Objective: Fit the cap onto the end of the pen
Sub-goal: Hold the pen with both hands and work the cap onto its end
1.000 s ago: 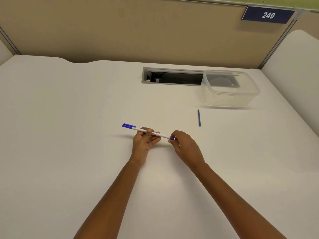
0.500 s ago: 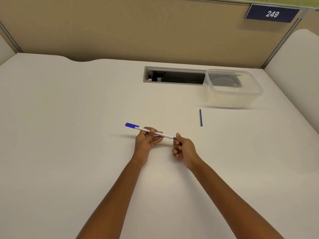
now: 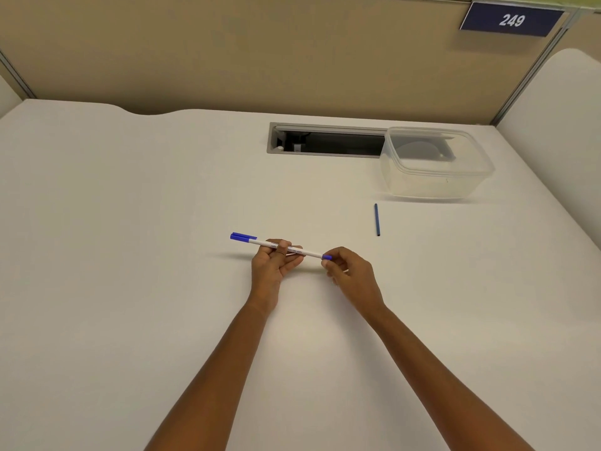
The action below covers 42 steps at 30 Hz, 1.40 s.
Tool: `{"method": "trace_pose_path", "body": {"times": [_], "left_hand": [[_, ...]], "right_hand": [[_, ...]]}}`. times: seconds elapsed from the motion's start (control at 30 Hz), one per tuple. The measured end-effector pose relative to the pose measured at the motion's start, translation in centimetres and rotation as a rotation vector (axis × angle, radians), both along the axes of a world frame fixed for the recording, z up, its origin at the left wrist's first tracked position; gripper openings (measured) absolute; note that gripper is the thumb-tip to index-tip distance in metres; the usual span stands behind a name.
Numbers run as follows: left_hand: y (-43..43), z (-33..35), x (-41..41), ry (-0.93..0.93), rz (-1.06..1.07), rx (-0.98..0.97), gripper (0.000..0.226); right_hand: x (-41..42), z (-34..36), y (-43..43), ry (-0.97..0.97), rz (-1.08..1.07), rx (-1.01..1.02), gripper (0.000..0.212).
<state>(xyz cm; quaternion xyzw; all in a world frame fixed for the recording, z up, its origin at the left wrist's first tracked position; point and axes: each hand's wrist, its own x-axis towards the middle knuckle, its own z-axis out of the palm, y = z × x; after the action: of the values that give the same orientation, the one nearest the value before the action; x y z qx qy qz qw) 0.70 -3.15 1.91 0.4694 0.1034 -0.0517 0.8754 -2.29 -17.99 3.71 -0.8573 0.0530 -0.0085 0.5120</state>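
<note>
A white pen [image 3: 310, 253] with printed text is held a little above the white desk, lying nearly level and slanting down to the right. Its blue cap [image 3: 243, 236] sits on the left end. My left hand [image 3: 274, 265] grips the barrel at its middle from below. My right hand [image 3: 351, 275] pinches the small blue piece [image 3: 327, 257] at the pen's right end between thumb and fingertips.
A thin dark blue stick [image 3: 377, 219] lies on the desk [image 3: 130, 255] to the right of my hands. Behind it stands a clear plastic container [image 3: 435, 164], partly over a cable slot [image 3: 325, 139]. A tan partition rises at the back.
My right hand drew back a little with the thumb up, then closed its fingertips on the pen's right end again. The left hand and pen have barely moved.
</note>
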Motion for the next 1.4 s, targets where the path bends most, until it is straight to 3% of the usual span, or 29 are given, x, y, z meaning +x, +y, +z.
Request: {"method": "trace_pose_path", "body": {"times": [0.17, 0.37, 0.63, 0.77, 0.93, 1.1, 1.2, 1.4], "left_hand": [[0.2, 0.0, -0.1, 0.003, -0.005, -0.027, 0.017], [0.2, 0.1, -0.1, 0.004, -0.017, -0.029, 0.017], [0.1, 0.2, -0.1, -0.005, -0.003, -0.012, 0.019], [0.1, 0.1, 0.0, 0.007, 0.008, -0.004, 0.017], [0.1, 0.2, 0.0, 0.01, 0.007, 0.0, 0.018], [0.1, 0.3, -0.1, 0.007, -0.013, -0.003, 0.018], [0.3, 0.3, 0.0, 0.006, -0.045, -0.007, 0.018], [0.2, 0.4, -0.1, 0.007, -0.047, -0.025, 0.019]], "right_hand": [[-0.1, 0.2, 0.2, -0.098, 0.084, -0.146, 0.009], [0.1, 0.2, 0.5, 0.019, 0.072, -0.067, 0.033], [1.2, 1.1, 0.9, 0.46, -0.054, 0.57, 0.052], [0.8, 1.0, 0.9, 0.327, -0.024, 0.285, 0.05], [-0.2, 0.5, 0.0, -0.019, 0.08, -0.177, 0.015], [-0.7, 0.4, -0.3, -0.237, 0.082, -0.521, 0.015], [-0.6, 0.6, -0.3, -0.232, 0.085, -0.501, 0.016], [-0.5, 0.9, 0.7, -0.024, 0.0, -0.081, 0.029]]}}
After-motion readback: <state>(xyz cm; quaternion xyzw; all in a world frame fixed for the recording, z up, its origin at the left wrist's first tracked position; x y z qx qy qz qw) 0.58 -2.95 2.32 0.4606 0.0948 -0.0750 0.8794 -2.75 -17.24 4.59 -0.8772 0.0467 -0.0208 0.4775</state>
